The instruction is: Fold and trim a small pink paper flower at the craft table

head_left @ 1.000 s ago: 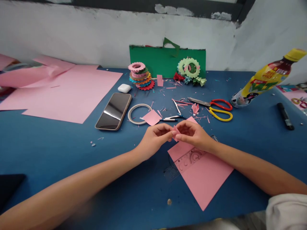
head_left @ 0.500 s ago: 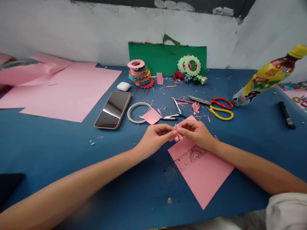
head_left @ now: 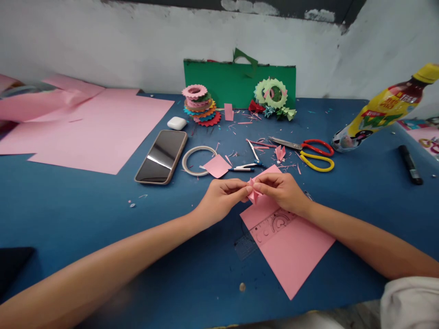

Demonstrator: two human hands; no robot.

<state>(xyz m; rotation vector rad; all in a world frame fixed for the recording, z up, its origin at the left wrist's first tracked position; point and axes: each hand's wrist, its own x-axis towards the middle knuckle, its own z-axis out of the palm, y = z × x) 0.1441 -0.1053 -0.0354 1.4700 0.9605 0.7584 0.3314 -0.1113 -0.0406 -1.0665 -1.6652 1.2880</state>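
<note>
Blue bench (head_left: 68, 205) is strewn with paper scraps. Above a pink sheet (head_left: 291, 256), a small folded pink paper piece (head_left: 254, 192) is pinched between the left hand (head_left: 222, 195) and right hand (head_left: 281, 191), fingertips closed together on it.

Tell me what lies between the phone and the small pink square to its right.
A roll of tape lies flat there on the blue table, apart from the phone, its rim overlapped by the pink square; the head view shows it.
</note>
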